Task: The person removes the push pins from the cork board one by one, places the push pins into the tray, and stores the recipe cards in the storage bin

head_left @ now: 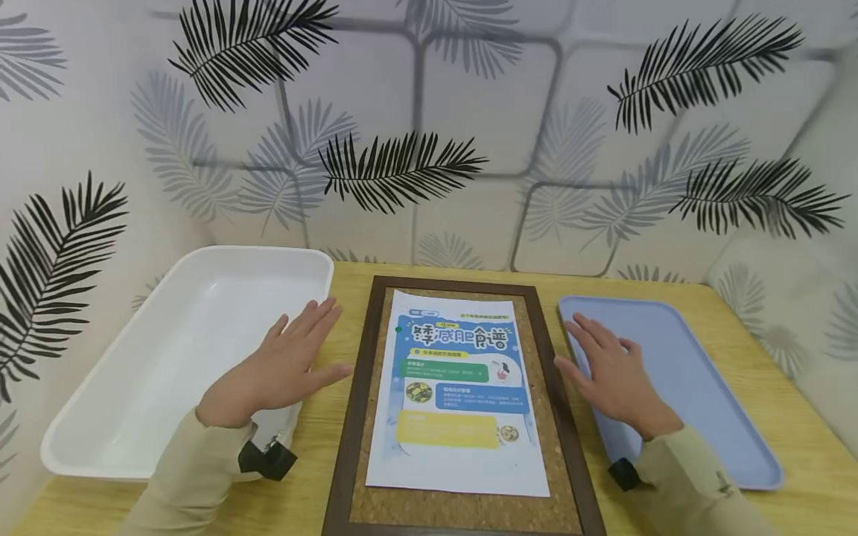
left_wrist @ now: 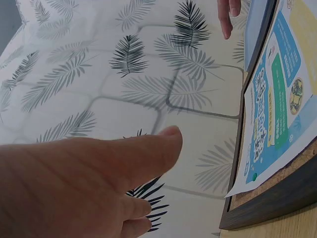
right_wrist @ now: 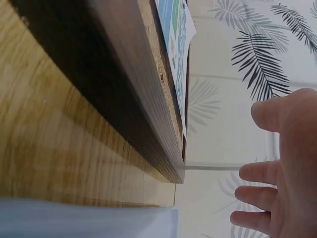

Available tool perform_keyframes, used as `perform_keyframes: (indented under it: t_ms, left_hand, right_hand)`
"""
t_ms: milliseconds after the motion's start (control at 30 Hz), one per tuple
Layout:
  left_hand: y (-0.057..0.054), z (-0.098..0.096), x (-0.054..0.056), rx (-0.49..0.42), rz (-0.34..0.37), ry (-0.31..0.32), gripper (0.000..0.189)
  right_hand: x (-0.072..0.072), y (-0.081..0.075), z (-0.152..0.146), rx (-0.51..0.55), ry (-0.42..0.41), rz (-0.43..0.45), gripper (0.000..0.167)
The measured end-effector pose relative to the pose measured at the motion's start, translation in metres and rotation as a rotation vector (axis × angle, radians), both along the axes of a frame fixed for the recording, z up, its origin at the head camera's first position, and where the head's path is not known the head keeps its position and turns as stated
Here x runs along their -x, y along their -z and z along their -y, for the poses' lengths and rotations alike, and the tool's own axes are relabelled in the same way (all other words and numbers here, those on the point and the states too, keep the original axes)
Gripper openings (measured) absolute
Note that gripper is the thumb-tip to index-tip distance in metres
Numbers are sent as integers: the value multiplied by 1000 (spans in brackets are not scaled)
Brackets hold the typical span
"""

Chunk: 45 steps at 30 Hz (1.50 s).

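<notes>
In the head view, a framed corkboard point(head_left: 360, 402) bearing a paper sheet point(head_left: 462, 469) lay between a white tub point(head_left: 167, 357) and a blue tray point(head_left: 690, 387). The open left hand point(head_left: 284, 365) and right hand point(head_left: 613, 376) hovered either side, apparently pausing; touching the board would have called for moving inward.

The left wrist view showed an outstretched thumb point(left_wrist: 158, 148), gripping nothing.

The right wrist view showed parted, empty fingers point(right_wrist: 255, 197).
</notes>
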<state>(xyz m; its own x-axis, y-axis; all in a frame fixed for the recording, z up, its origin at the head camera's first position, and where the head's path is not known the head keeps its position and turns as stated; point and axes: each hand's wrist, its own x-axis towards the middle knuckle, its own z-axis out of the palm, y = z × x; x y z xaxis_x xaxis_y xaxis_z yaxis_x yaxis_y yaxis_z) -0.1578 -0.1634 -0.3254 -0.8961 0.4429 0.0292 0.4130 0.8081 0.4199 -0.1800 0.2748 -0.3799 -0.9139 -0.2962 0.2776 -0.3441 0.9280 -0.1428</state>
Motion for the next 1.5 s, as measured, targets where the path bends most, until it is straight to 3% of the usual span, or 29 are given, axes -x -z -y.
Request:
perform_keyframes:
  t_ms: [200,467,900,1067,1500]
  left_hand:
    - [3,-8,-5,59,-77,20,79]
    - [6,-27,-8,90,-91,49,75]
    - [9,-49,-18,169,-14,83,74]
    - [15,-56,-20,196,54,51,75]
    - [33,-68,-17,252,74,-8,77]
  right_hand:
    - [7,1,7,-9,-20,-60,52]
    - [11,-2,18,14,-17,-26,46]
    - [19,8,34,18,-35,-31,38]
    - [22,7,42,43,-60,-26,36]
    - [25,8,55,55,-97,-34,32]
